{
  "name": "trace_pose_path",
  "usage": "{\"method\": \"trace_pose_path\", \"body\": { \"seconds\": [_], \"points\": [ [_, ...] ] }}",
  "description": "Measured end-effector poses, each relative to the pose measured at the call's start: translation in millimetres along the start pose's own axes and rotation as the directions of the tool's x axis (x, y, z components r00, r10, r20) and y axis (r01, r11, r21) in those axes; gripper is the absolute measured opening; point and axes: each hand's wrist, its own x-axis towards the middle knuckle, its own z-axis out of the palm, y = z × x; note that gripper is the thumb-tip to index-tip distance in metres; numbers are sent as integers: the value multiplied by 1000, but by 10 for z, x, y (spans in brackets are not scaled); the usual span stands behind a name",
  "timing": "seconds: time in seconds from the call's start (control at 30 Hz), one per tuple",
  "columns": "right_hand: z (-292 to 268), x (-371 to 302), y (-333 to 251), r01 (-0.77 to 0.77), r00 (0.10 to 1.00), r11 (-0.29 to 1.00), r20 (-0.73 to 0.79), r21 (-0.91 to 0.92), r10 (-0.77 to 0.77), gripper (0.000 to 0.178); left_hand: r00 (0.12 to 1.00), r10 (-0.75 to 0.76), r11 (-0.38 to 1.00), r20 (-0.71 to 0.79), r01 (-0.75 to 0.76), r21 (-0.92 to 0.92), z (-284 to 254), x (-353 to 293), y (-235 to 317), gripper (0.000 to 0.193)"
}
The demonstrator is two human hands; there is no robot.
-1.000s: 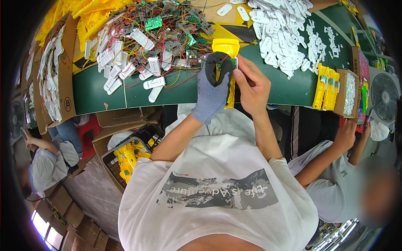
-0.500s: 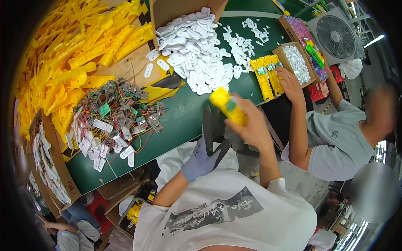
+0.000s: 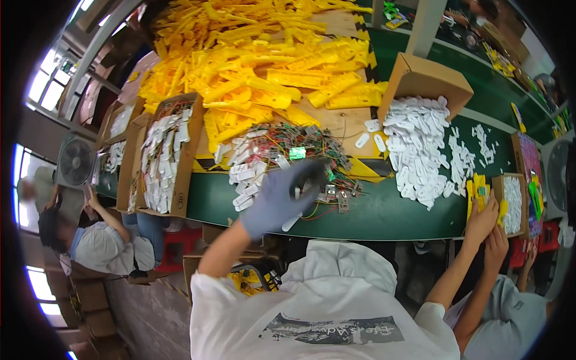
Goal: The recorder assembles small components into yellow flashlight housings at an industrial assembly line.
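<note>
My left hand (image 3: 277, 201), in a grey glove with dark-coated fingers, reaches over a tangled heap of small wired modules (image 3: 342, 201) with thin red, green and yellow leads. Its fingers look curved and apart, though slightly blurred, and I see nothing held in them. White plastic pieces (image 3: 245, 174) lie along the heap's left side. At the right end of the bench, my bare right hand (image 3: 482, 221) is closed at the near end of a yellow plastic casing (image 3: 478, 187). A co-worker's hand (image 3: 495, 245) is close beside it, by another yellow casing.
Yellow plastic shells (image 3: 252, 66) pile up at the back left. White oval covers (image 3: 414, 150) spill from a tipped cardboard box (image 3: 429, 81). An open box of white pieces (image 3: 512, 201) stands at right; a carton (image 3: 187, 156) of wired white parts stands at left.
The view has swung left. My right hand has carried the yellow casing right to the other casings. My left hand has moved left, over the wired modules.
</note>
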Motion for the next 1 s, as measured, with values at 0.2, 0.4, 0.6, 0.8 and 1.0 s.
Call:
{"method": "trace_pose_path", "body": {
  "seconds": [0.2,0.4,0.6,0.8,1.0],
  "points": [
    [-103,-115,-537,75,996,923,19,379,-88,34,972,26,479,-233,192,857,-521,1387,-809,38],
    [-226,-417,-1353,-79,935,639,280,765,-219,27,999,-25,-27,32,-33,999,-802,1860,-1204,35],
    [-242,-384,-2170,92,764,460,234,883,-602,28,986,-116,190,121,-97,977,-1106,1849,-1374,34],
    [209,-269,-2709,243,753,610,249,755,-609,27,996,-88,299,20,7,954,-1103,1696,-1229,52],
    [206,-244,-2660,176,756,545,241,820,-608,26,988,-115,121,-105,118,986,-1159,1704,-1353,43]
  ]
}}
